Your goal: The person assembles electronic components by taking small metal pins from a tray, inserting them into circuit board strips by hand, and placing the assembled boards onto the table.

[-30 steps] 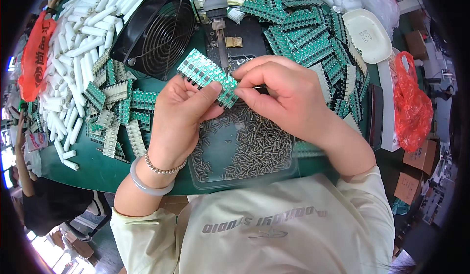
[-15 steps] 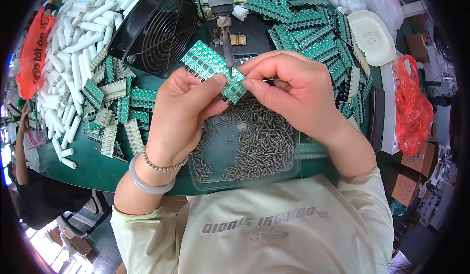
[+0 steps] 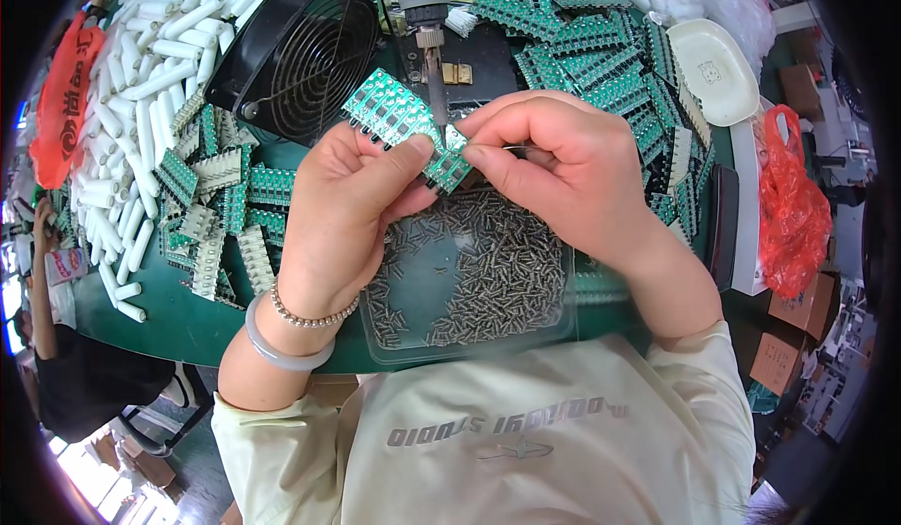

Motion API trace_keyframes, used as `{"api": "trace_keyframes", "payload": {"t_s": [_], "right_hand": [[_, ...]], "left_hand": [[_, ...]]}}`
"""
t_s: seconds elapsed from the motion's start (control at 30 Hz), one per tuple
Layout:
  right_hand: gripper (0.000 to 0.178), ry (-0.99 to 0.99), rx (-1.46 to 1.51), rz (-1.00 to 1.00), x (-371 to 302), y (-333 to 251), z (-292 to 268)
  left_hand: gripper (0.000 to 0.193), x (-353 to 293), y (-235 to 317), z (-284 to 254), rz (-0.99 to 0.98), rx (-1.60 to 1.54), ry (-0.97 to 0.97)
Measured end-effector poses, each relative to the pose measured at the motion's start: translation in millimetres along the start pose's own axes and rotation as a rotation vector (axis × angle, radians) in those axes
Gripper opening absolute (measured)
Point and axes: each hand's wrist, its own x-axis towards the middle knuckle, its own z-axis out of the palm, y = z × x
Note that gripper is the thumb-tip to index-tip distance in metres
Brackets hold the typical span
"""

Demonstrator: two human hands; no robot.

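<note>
My left hand [image 3: 343, 187] pinches a green circuit board strip [image 3: 388, 107] between thumb and fingers and holds it tilted. A fixed soldering iron [image 3: 434, 79] points down from above, its tip at the strip's right part, beside my left thumb. My right hand [image 3: 568, 164] is closed in a pinch at the strip's right end. A thin wire [image 3: 514, 147] shows between its fingers; its far end is hidden. Below both hands lies a clear plastic tray [image 3: 383, 349] with many small metal spring-like parts [image 3: 511, 276].
A black fan [image 3: 314, 65] stands behind my left hand. More circuit boards [image 3: 605, 65] are heaped at far right and at left [image 3: 221, 187]. White tubes [image 3: 141, 103] pile up at far left. A white dish [image 3: 713, 73] and red bags [image 3: 793, 211] sit right.
The circuit board strip has shifted slightly left and its tilt has changed a little under the iron's tip. My right hand keeps its pinch in nearly the same place.
</note>
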Motion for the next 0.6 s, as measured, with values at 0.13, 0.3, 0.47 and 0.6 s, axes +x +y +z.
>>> {"api": "trace_keyframes", "payload": {"t_s": [0.13,0.3,0.47,0.6], "right_hand": [[0.005,0.011,0.008,0.030,-0.5,-2.9,1.6],[0.005,0.009,-0.014,0.020,0.2,-1.6,2.1],[0.005,0.023,-0.023,0.010,-0.3,-1.6,3.3],[0.005,-0.003,-0.035,-0.029,-0.6,-1.4,1.7]], "left_hand": [[0.003,0.1,0.2,-1.6,0.029,0.023,-0.025],[0.019,-0.8,2.4,1.8,0.014,0.001,0.032],[0.019,-2.6,3.9,3.1,-0.001,-0.001,0.038],[0.018,-2.5,4.7,6.8,-0.013,0.003,0.044]]}}
